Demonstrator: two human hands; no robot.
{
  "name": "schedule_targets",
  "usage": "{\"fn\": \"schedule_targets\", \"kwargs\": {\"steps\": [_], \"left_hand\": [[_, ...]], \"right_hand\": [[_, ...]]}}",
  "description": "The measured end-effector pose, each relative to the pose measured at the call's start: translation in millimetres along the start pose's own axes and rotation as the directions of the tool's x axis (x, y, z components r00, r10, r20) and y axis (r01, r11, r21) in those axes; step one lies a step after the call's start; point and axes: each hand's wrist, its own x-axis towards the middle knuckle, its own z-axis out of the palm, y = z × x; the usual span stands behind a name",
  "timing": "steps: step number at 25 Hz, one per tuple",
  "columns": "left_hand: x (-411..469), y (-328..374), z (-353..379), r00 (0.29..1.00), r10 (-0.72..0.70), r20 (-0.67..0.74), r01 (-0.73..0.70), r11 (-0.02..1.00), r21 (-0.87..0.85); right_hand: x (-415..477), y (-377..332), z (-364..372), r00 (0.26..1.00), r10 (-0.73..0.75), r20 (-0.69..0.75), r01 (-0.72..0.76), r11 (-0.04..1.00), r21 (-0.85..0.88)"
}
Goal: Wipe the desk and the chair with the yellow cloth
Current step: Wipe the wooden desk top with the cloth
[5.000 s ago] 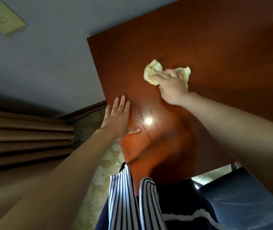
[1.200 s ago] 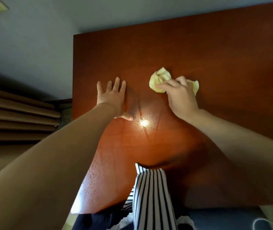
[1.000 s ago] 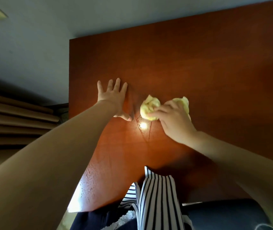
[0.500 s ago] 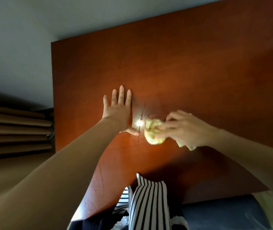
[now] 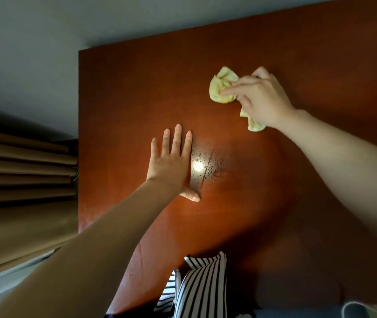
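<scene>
A crumpled yellow cloth (image 5: pixel 221 87) lies on the reddish-brown wooden desk (image 5: pixel 118 92), toward its far middle. My right hand (image 5: pixel 263 97) grips the cloth and holds it down on the desk top; one end of the cloth sticks out under my wrist. My left hand (image 5: pixel 171 161) rests flat on the desk with its fingers straight, nearer to me and left of the cloth. A bright light reflection and wet streaks show just right of that hand. The chair is barely in view: only a dark blue strip (image 5: pixel 297 313) at the bottom edge.
The desk's left edge runs down beside a grey wall (image 5: pixel 27 53). Brown pleated curtains (image 5: pixel 22 171) hang at the left. My striped clothing (image 5: pixel 201 288) overlaps the desk's near edge.
My right hand has swept the cloth from near my left thumb away from me and to the right, toward the desk's far side. My left hand has stayed flat on the desk.
</scene>
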Motion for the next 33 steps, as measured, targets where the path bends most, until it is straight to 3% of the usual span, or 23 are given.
{"fn": "schedule_targets", "kwargs": {"steps": [4, 7, 15, 23, 29, 33], "left_hand": [[1.8, 0.9, 0.9, 1.0, -0.011, 0.006, 0.011, 1.0, 0.011], [5.0, -2.4, -2.0, 1.0, -0.013, 0.019, 0.013, 1.0, -0.001], [4.1, -7.7, -17.0, 0.998, -0.029, 0.057, 0.027, 0.999, 0.037], [-35.7, 33.8, -1.9, 0.998, 0.064, 0.004, -0.064, 0.997, -0.035], [-66.0, 46.4, 26.9, 0.993, 0.115, -0.003, -0.115, 0.993, 0.003], [-69.1, 43.4, 30.9, 0.993, 0.115, -0.029, -0.114, 0.993, 0.033]], "right_hand": [[32.2, -0.7, 11.1, 0.973, 0.199, -0.118, -0.201, 0.98, -0.001], [32.2, -11.0, 24.9, 0.951, 0.256, -0.172, -0.26, 0.966, -0.001], [-38.1, -23.9, 24.6, 0.999, -0.001, -0.042, 0.004, 0.998, 0.063], [-151.7, -61.6, 25.0, 0.995, -0.097, -0.029, 0.1, 0.989, 0.112], [-231.4, -84.6, 34.0, 0.97, -0.231, -0.074, 0.238, 0.966, 0.105], [-247.5, -74.2, 25.7, 0.916, -0.402, -0.003, 0.402, 0.915, -0.026]]}}
